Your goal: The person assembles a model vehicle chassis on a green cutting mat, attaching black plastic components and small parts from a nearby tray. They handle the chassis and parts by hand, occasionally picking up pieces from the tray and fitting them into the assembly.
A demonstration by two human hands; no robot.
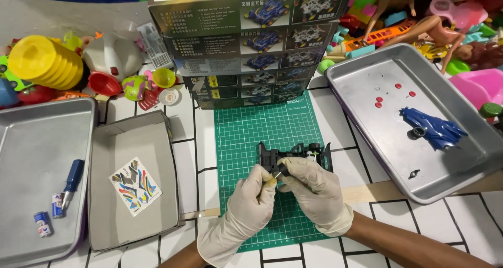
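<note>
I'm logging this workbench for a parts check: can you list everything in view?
chassis: one, black, on the cutting mat, held by both hands
cutting mat: one, green, table centre
box: one, printed, standing behind the mat
right tray: one, metal, holds blue car shell and small red parts
left tray: one, metal, holds blue screwdriver and two batteries
box lid: one, grey, holds sticker sheet
toys: many, mixed colours, along the back
left hand: white glove, on the chassis
right hand: white glove, on the chassis
</note>
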